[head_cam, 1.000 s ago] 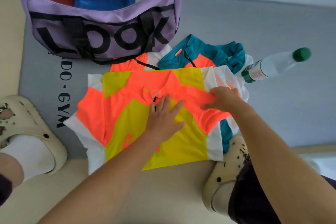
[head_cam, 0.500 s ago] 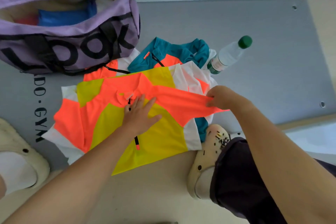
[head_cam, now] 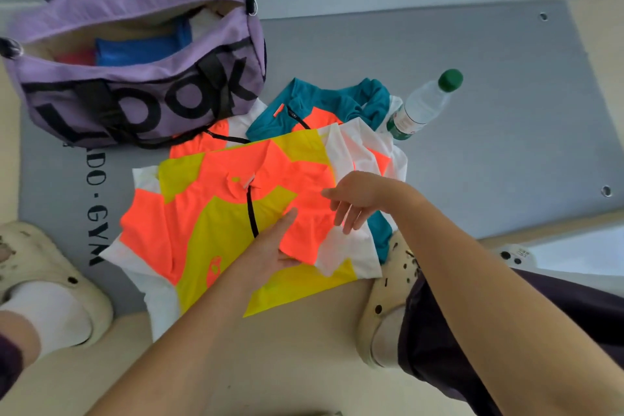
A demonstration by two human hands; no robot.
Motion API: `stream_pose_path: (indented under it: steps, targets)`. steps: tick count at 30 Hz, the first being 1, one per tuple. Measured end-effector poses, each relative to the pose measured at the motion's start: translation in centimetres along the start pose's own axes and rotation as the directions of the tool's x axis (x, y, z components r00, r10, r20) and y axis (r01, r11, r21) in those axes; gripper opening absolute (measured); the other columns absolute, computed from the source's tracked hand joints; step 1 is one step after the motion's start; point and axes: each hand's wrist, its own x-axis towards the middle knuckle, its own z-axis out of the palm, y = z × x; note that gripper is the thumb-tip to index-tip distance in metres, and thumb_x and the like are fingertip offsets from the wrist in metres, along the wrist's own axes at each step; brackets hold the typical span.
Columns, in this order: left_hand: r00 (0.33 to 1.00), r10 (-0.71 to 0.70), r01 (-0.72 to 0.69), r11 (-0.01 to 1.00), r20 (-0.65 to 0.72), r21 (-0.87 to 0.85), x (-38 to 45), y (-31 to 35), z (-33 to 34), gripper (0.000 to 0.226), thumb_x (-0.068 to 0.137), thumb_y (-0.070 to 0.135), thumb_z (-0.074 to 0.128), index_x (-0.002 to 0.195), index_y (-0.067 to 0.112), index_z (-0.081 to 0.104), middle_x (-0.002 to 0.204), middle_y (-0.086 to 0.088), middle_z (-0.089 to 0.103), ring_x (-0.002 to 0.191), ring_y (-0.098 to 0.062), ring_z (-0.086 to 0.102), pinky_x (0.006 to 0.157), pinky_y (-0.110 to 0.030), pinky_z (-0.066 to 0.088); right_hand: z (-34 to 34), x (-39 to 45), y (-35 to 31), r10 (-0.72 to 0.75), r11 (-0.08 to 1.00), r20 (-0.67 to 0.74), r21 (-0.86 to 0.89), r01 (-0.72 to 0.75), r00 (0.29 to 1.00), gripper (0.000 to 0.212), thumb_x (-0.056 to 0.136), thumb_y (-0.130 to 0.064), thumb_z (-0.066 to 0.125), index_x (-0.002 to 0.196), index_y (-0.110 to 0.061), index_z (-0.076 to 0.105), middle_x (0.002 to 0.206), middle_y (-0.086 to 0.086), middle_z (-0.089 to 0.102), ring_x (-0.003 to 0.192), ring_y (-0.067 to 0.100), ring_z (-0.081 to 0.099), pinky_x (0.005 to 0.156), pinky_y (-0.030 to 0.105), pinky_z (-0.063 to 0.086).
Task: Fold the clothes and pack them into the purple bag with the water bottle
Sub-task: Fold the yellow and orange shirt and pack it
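Inside purple bag (head_cam: 141, 101): blue (head_cam: 135, 51) & red (head_cam: 76, 57) folded clothes; both hands' fingers loose, holding nothing, over jersey (head_cam: 219, 230).

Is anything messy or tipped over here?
Yes. The water bottle lies on its side on the gray mat, cap on. A teal garment sits crumpled and unfolded beside the purple bag.

An orange, yellow and white shirt (head_cam: 216, 233) lies spread flat at centre frame, its right sleeve folded inward, over a teal and orange one (head_cam: 324, 105). The purple bag (head_cam: 135, 78) sits open upper left, holding blue fabric. A green-capped water bottle (head_cam: 422, 105) lies upper right.
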Motion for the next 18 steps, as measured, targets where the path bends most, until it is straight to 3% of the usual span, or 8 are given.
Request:
stream_pose_path:
  steps: [2,4,7,9,11,13,18]
  targets:
    - [0.987,0.038,-0.035,0.999,-0.153,0.024,0.8,-0.8,-0.3,0.04,0.089,0.031,0.068,0.124,0.013,0.063,0.112,-0.006,0.07,0.099,-0.022,0.066,0.075,-0.036,0.057,-0.1,1.2,0.8,-0.109,0.991,-0.25,-0.108,0.085,0.962,0.023,0.097,-0.021,0.052,0.097,-0.001,0.063,0.087,0.016,0.073,0.064,0.024,0.071,0.056,0.028,0.057]
    - [0.966,0.057,-0.06,0.998,-0.252,-0.002,1.5,-1.3,-0.6,0.034,0.092,0.014,0.065,0.124,0.002,0.061,0.105,-0.01,0.068,0.092,-0.023,0.064,0.072,-0.035,0.056,0.0,2.2,1.3,-0.251,0.964,-0.411,-0.191,0.186,0.877,0.014,0.094,-0.014,0.053,0.104,-0.011,0.062,0.086,0.011,0.07,0.061,0.018,0.064,0.054,0.024,0.049]
    - [0.962,0.077,-0.092,0.995,-0.263,-0.042,1.9,-1.4,-1.0,0.023,0.094,0.013,0.061,0.117,0.009,0.063,0.102,-0.007,0.067,0.092,-0.022,0.064,0.077,-0.038,0.056,0.5,3.5,0.9,-0.385,0.911,-0.349,-0.291,0.292,0.854,0.036,0.096,-0.014,0.053,0.13,-0.026,0.052,0.085,-0.009,0.055,0.071,0.012,0.054,0.064,0.024,0.042]
    - [0.961,0.103,-0.114,0.993,-0.257,-0.028,2.0,-1.2,-1.3,0.015,0.094,0.016,0.062,0.108,0.016,0.065,0.105,-0.006,0.069,0.096,-0.023,0.065,0.081,-0.038,0.056,0.5,4.5,0.6,-0.368,0.879,-0.268,-0.413,0.239,0.89,0.042,0.096,-0.013,0.05,0.136,-0.027,0.047,0.101,-0.003,0.057,0.089,0.022,0.057,0.073,0.03,0.046]
    - [0.935,0.15,-0.164,0.986,-0.32,-0.014,2.2,-0.9,-2.1,0.005,0.092,0.019,0.066,0.096,0.021,0.067,0.099,-0.003,0.071,0.088,-0.019,0.067,0.073,-0.033,0.056,0.2,5.4,0.5,-0.311,0.837,-0.282,-0.533,0.122,0.908,0.035,0.096,-0.016,0.048,0.13,-0.021,0.05,0.116,0.009,0.058,0.101,0.029,0.057,0.081,0.036,0.048]
    - [0.904,0.187,-0.207,0.978,-0.384,-0.009,2.2,-0.7,-2.8,0.001,0.09,0.021,0.068,0.09,0.022,0.068,0.094,-0.003,0.071,0.081,-0.017,0.067,0.066,-0.031,0.055,-0.3,6.0,0.5,-0.297,0.825,-0.343,-0.562,0.058,0.891,0.025,0.096,-0.019,0.048,0.119,-0.013,0.055,0.118,0.012,0.058,0.105,0.029,0.055,0.081,0.035,0.045]
    - [0.894,0.244,-0.203,0.968,-0.375,0.146,2.5,-1.4,-2.9,0.008,0.091,0.017,0.068,0.087,0.024,0.069,0.093,-0.005,0.071,0.095,-0.03,0.067,0.088,-0.052,0.055,-0.6,6.6,0.8,-0.344,0.811,-0.386,-0.581,0.064,0.856,0.021,0.095,-0.016,0.047,0.113,-0.01,0.056,0.111,0.012,0.058,0.094,0.026,0.053,0.074,0.033,0.041]
